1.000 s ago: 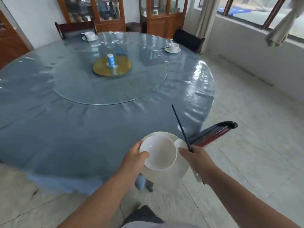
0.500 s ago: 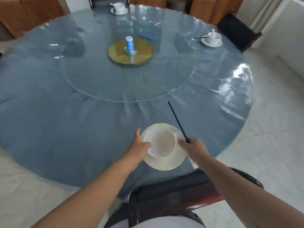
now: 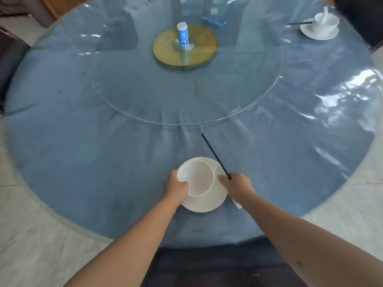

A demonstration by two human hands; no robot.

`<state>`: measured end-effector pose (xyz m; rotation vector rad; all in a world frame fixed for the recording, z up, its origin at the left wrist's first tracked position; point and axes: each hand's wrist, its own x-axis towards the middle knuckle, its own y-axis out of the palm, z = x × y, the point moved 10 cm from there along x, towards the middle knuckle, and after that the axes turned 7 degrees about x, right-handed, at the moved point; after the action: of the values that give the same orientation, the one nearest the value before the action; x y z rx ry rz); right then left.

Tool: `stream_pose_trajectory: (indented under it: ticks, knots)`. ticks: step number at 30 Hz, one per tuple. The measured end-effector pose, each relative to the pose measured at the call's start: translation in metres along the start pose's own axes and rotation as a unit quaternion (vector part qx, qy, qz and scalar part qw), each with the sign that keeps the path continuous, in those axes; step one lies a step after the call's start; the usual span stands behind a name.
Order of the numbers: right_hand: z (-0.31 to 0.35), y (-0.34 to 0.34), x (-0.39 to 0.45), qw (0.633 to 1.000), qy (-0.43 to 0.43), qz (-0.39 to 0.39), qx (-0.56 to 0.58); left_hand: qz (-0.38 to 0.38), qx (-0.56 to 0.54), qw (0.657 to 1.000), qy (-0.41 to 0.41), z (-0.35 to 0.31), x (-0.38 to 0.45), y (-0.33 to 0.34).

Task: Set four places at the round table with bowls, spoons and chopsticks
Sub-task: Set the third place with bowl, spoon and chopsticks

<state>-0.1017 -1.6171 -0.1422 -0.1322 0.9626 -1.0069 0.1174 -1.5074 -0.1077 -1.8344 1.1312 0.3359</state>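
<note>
A white bowl (image 3: 198, 178) sits on a white plate (image 3: 209, 203) over the near edge of the round blue table (image 3: 83, 152). My left hand (image 3: 176, 186) grips the bowl and plate at their left rim. My right hand (image 3: 236, 184) grips black chopsticks (image 3: 214, 155) that point away toward the table's middle, and a white spoon handle (image 3: 237, 204) sticks out below that hand. At the far right a set place (image 3: 322, 25) has a bowl with a spoon on a plate, and chopsticks to its left.
A glass turntable (image 3: 238, 90) covers the table's middle, with a yellow disc (image 3: 203, 50) and a blue-and-white container (image 3: 182, 37) at its centre. A dark chair back (image 3: 217, 259) stands between me and the table. Another dark chair (image 3: 10, 63) stands at the left.
I have come closer and the view has tilted down. Both hands carried the bowl, plate, spoon and chopsticks forward over the table's near edge.
</note>
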Motion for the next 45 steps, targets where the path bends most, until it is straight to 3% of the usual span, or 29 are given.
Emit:
stream_pose_trajectory:
  ticks: [11,20,26,30,42,45]
  knots:
    - [-0.009,-0.007,-0.003,0.999,0.005,-0.032,0.018,-0.006,0.065,0.998,0.01,0.002,0.003,-0.002]
    - [-0.044,-0.006,-0.045,0.998,0.022,-0.029,0.051,0.005,0.03,0.999,0.03,0.009,0.0,-0.009]
    - [-0.05,0.014,-0.064,0.992,0.047,-0.026,0.111,-0.034,0.108,0.986,0.122,-0.001,-0.014,-0.004]
    - [-0.037,0.025,-0.067,0.995,0.035,-0.025,0.092,-0.03,0.138,0.975,0.17,-0.006,-0.02,0.0]
    - [-0.029,0.022,-0.074,0.995,0.021,-0.032,0.091,-0.012,0.139,0.974,0.179,-0.007,-0.016,-0.001]
    - [-0.036,0.01,-0.083,0.989,0.02,-0.039,0.139,-0.004,0.129,0.976,0.177,-0.006,-0.014,-0.001]
